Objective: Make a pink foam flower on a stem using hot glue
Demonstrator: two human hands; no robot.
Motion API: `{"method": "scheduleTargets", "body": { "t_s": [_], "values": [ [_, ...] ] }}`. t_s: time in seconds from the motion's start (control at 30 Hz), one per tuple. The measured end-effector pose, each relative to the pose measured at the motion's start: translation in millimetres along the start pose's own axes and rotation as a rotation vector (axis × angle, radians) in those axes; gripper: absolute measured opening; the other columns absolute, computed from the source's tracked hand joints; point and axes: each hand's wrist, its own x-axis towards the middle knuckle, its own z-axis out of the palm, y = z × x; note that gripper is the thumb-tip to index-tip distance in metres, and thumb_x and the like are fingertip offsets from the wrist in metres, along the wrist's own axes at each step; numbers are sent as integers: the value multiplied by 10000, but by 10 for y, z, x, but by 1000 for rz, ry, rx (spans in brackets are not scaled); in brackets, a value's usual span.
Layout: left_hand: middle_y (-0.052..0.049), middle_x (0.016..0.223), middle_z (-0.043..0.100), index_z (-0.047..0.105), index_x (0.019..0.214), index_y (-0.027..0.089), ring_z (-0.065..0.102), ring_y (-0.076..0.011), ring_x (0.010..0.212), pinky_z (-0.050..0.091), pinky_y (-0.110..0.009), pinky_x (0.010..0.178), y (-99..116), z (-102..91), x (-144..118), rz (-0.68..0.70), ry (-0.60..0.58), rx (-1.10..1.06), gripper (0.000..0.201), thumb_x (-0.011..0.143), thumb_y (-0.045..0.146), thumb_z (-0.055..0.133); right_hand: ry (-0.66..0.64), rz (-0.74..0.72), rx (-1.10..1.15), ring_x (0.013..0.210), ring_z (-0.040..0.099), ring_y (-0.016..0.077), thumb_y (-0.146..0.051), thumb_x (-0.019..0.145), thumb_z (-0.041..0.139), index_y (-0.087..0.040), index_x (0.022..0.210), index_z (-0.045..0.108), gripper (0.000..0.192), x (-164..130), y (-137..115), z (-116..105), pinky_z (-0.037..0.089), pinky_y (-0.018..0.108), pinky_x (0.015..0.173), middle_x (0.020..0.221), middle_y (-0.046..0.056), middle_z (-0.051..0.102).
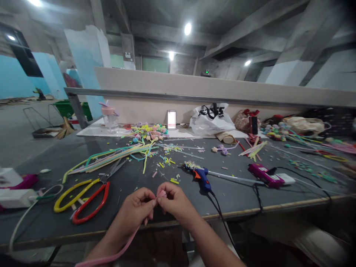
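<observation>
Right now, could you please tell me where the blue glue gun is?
In the head view, the blue glue gun lies on the grey table, just right of centre, beyond the right hand and left of the pink glue gun.

A pink pipe cleaner [162, 194], its tip curled into a small coil, sits pinched between my two hands above the surface's near edge; its long fuzzy tail trails down past my left wrist.
</observation>
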Motion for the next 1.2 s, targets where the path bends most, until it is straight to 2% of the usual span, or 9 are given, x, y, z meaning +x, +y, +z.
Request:
{"method": "scheduleTargets", "body": {
  "t_s": [0.17,0.27,0.67,0.87,1.1,1.2],
  "values": [
    [85,395,480,504,681,169,389,-50,337,299,-147,350,19,11,12,-16,12,-2,138,683,290,570,69,-31,-191,462,342,52,-133,608,478,-166,638,512,56,16,39,22,264,169,428,528,-73,395],
    [85,394,478,497,667,170,384,-49,334,303,-148,345,7,18,13,-13,9,-23,122,665,263,576,108,-46,-230,493,331,55,-117,592,471,-160,608,517,64,30,66,31,245,171,445,530,-68,404],
    [60,585,532,464,769,185,486,-73,431,381,-166,372,-103,62,4,121,90,-102,238,675,311,642,64,25,-35,374,353,43,-172,595,459,-178,667,479,75,19,31,9,298,162,368,492,-87,426],
    [55,506,508,532,736,170,488,-84,440,367,-160,397,-66,109,-60,127,105,12,154,693,293,613,59,46,7,352,354,34,-169,599,475,-174,649,483,51,23,21,8,278,151,345,468,-94,438],
    [53,452,494,567,699,170,442,-83,390,333,-163,378,-74,164,-84,147,224,46,248,688,415,606,37,54,-3,337,343,34,-211,614,503,-171,654,479,61,19,-2,7,270,153,338,441,-103,408],
    [57,435,487,569,689,169,415,-74,367,312,-160,374,-70,176,-90,148,231,27,274,677,439,615,8,41,32,364,358,34,-254,629,559,-164,670,489,121,8,-4,-6,279,155,357,469,-96,417]
  ]
}}
